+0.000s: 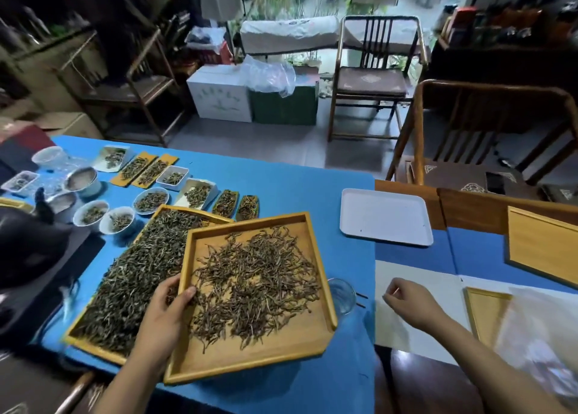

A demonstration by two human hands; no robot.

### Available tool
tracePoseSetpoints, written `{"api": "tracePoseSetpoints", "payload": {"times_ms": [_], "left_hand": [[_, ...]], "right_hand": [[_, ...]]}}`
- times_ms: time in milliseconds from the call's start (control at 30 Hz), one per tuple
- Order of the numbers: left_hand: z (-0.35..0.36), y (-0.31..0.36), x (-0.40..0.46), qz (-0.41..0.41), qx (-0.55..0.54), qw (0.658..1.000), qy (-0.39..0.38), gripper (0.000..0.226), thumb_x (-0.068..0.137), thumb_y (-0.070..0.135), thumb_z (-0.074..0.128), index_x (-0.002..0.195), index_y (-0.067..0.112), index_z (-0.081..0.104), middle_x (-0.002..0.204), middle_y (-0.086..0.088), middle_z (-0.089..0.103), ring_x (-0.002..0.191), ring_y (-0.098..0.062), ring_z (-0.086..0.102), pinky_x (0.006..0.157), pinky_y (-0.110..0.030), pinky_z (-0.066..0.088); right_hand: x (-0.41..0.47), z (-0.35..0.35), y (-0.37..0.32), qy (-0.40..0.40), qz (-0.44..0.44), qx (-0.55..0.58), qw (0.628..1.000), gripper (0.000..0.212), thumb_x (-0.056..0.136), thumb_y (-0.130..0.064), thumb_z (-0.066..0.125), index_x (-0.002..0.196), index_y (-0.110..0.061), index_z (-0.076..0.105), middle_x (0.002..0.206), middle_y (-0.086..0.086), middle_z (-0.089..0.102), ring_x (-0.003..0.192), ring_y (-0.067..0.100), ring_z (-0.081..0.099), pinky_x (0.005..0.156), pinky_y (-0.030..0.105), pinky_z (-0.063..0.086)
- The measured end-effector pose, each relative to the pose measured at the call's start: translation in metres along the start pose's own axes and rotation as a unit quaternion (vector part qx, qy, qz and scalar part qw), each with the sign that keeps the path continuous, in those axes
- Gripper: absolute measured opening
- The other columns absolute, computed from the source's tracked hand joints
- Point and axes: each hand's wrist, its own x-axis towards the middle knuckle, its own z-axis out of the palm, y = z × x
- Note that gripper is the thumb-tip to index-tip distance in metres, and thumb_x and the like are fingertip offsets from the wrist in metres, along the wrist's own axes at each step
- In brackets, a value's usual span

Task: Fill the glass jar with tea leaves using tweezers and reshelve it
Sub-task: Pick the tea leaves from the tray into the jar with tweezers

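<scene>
Left hand [167,313] grips the edge of a wooden tray [250,360] of tea leaves [253,285]. Right hand [406,301] is curled over white paper [406,335], holding nothing. Just beside the tray stands the glass jar [342,294].

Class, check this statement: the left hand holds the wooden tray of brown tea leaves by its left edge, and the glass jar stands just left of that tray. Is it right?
One detail is wrong. The head view shows the glass jar just right of the wooden tray, not left. The left hand does hold the tray of brown tea leaves by its left edge.
</scene>
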Motion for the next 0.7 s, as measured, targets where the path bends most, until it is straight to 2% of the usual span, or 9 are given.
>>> {"api": "tracePoseSetpoints", "payload": {"times_ms": [100,200,267,333,433,533,633,700], "left_hand": [[0.000,-0.010,0.002,-0.011,-0.009,1.000,0.015,0.025,0.096,0.024,0.058,0.120,0.031,0.054,0.091,-0.007,0.067,0.074,-0.022,0.060,0.055,-0.031,0.041],[-0.001,-0.019,0.007,-0.022,-0.005,0.999,0.022,0.029,0.096,0.022,0.058,0.124,0.028,0.054,0.093,-0.008,0.069,0.079,-0.025,0.064,0.061,-0.032,0.045],[-0.005,-0.024,0.010,-0.033,-0.007,0.999,0.029,0.030,0.096,0.021,0.057,0.126,0.026,0.054,0.093,-0.009,0.069,0.079,-0.026,0.063,0.063,-0.033,0.046],[-0.012,-0.027,0.014,-0.038,0.003,0.999,0.037,0.029,0.096,0.022,0.058,0.125,0.026,0.054,0.090,-0.008,0.069,0.075,-0.025,0.063,0.060,-0.031,0.046],[-0.020,-0.030,0.018,-0.042,0.009,0.998,0.050,0.029,0.096,0.024,0.058,0.124,0.028,0.053,0.089,-0.010,0.069,0.072,-0.026,0.063,0.056,-0.031,0.045],[-0.024,-0.033,0.023,-0.043,0.015,0.997,0.060,0.027,0.095,0.026,0.058,0.122,0.026,0.055,0.086,-0.010,0.068,0.065,-0.022,0.057,0.052,-0.029,0.040],[-0.023,-0.032,0.027,-0.048,0.012,0.997,0.057,0.026,0.096,0.024,0.058,0.122,0.023,0.055,0.085,-0.012,0.067,0.066,-0.025,0.058,0.046,-0.028,0.044],[-0.022,-0.030,0.029,-0.047,0.007,0.997,0.055,0.026,0.096,0.023,0.057,0.122,0.024,0.055,0.087,-0.013,0.068,0.069,-0.029,0.060,0.045,-0.027,0.047]], "right_hand": [[0.023,0.025,-0.011,-0.028,-0.046,-0.031,0.998,0.016,0.083,-0.032,0.063,0.094,-0.020,0.059,0.086,-0.002,0.058,0.082,0.019,0.059,0.064,0.028,0.039],[0.046,0.045,-0.018,-0.057,-0.090,-0.084,0.991,0.035,0.083,-0.041,0.064,0.111,-0.023,0.055,0.098,0.001,0.049,0.091,0.021,0.056,0.076,0.031,0.045],[0.059,0.053,-0.022,-0.079,-0.113,-0.120,0.983,0.040,0.082,-0.042,0.063,0.116,-0.023,0.051,0.102,0.002,0.047,0.094,0.021,0.054,0.080,0.032,0.047],[0.069,0.056,-0.026,-0.093,-0.130,-0.155,0.975,0.039,0.082,-0.043,0.061,0.113,-0.023,0.049,0.103,0.001,0.047,0.094,0.020,0.053,0.075,0.031,0.046],[0.078,0.058,-0.033,-0.091,-0.157,-0.195,0.964,0.030,0.084,-0.044,0.055,0.098,-0.020,0.045,0.097,-0.001,0.045,0.089,0.019,0.051,0.067,0.031,0.041],[0.082,0.060,-0.035,-0.082,-0.169,-0.203,0.961,0.021,0.086,-0.038,0.053,0.089,-0.023,0.038,0.092,-0.003,0.040,0.089,0.019,0.050,0.065,0.029,0.038],[0.080,0.058,-0.030,-0.057,-0.154,-0.165,0.972,0.024,0.084,-0.040,0.058,0.088,-0.022,0.043,0.091,0.000,0.043,0.089,0.021,0.049,0.069,0.030,0.040],[0.078,0.054,-0.024,-0.024,-0.148,-0.176,0.973,0.021,0.083,-0.037,0.059,0.091,-0.018,0.052,0.092,0.003,0.046,0.090,0.023,0.049,0.071,0.030,0.041]]}}
